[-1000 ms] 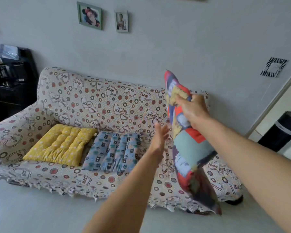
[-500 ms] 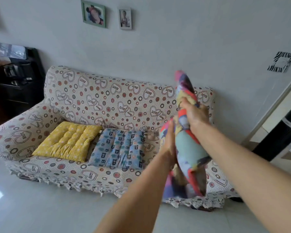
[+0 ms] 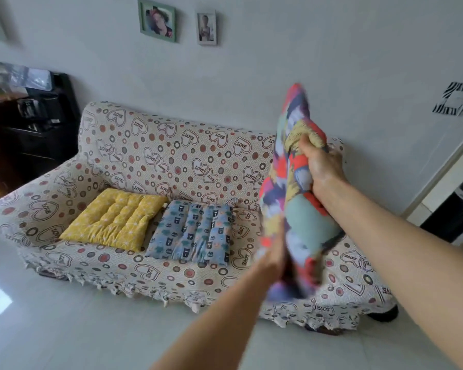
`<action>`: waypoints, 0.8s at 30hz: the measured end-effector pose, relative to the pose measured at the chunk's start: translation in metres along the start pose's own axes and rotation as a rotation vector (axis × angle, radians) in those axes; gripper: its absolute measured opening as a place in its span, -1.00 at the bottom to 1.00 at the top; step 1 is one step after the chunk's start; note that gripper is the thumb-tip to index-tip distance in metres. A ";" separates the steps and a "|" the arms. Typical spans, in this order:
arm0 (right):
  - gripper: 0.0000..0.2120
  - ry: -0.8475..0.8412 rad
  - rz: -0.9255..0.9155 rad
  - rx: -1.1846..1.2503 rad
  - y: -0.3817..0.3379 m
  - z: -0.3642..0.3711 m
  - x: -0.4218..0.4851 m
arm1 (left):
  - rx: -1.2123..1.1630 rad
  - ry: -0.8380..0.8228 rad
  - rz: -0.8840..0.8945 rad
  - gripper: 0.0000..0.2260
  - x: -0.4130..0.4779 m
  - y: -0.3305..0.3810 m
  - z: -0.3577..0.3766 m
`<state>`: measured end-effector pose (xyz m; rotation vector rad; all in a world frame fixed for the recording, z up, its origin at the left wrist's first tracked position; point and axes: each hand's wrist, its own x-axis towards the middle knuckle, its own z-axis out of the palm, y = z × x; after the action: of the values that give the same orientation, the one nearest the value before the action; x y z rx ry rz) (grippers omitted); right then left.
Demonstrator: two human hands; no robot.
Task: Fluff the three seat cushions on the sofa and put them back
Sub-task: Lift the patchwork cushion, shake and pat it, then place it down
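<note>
Patchwork fabric in red, teal, yellow and navy covers the cushion [image 3: 302, 217] held upright in the air, in front of the right end of the sofa [image 3: 171, 156] and clear of its seat. The right hand [image 3: 322, 166] clenches the cushion near its upper edge, fingers dug into the bunched cloth. The left hand [image 3: 271, 259] is against the cushion's lower left side; it is blurred, but the fingers look straight, pressing flat rather than gripping. The fabric near it is blurred too.

A yellow cushion [image 3: 115, 218] lies flat at the left end of the seat. A blue patterned cushion [image 3: 193, 233] lies flat in the middle, just beside the yellow one, their near edges close to the seat's front edge. The sofa wears a cream cover printed with hearts and circles and stands against a pale wall. Two framed photos [image 3: 157, 19] hang above its back. A dark cabinet [image 3: 24, 134] stands past its left arm, and a black bin [image 3: 457, 212] past its right end.
</note>
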<state>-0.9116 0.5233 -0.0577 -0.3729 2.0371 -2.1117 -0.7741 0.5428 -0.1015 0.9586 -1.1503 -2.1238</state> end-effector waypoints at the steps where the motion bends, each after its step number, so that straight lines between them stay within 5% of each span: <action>1: -0.77 -0.005 0.004 0.005 -0.001 0.000 -0.001 | 0.069 -0.139 0.024 -0.30 0.005 -0.023 0.015; 2: -0.80 -0.004 -0.003 -0.004 -0.001 -0.005 0.000 | 0.137 -0.243 0.073 -0.13 0.019 -0.034 0.008; 4: -0.76 -0.011 -0.036 -0.094 -0.003 -0.024 0.009 | 0.336 -0.381 0.174 -0.24 0.059 -0.038 -0.035; 5: -0.74 -0.038 -0.056 -0.140 -0.006 -0.035 0.012 | 0.339 -0.309 0.157 -0.31 0.083 -0.036 -0.058; 11: -0.87 -0.167 -0.082 -0.131 -0.008 -0.049 0.009 | 0.090 0.711 0.128 -0.43 0.162 0.010 -0.154; 12: -0.88 -0.180 -0.065 -0.095 -0.007 -0.038 0.004 | 0.171 0.733 0.109 -0.42 0.158 0.001 -0.138; 13: -0.86 -0.207 -0.047 -0.066 -0.005 -0.024 -0.001 | 0.147 0.528 0.087 -0.38 0.145 -0.010 -0.110; 15: -0.83 -0.282 -0.014 -0.020 0.001 0.000 -0.014 | -0.057 -0.204 -0.060 -0.29 0.111 -0.042 -0.046; 17: -0.88 -0.332 -0.010 -0.031 0.005 0.012 -0.017 | -0.011 -0.490 -0.119 -0.43 0.097 -0.063 -0.020; 20: -0.82 -0.331 -0.034 -0.174 0.010 -0.004 -0.009 | 0.078 -0.167 -0.063 -0.34 0.110 -0.060 -0.053; 24: -0.93 -0.336 -0.044 -0.219 0.010 -0.040 0.005 | -0.099 0.345 -0.084 -0.33 0.141 -0.028 -0.133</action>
<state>-0.9286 0.5595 -0.0689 -0.7551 2.0711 -1.7086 -0.7578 0.3899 -0.2235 1.2850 -0.8393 -1.9574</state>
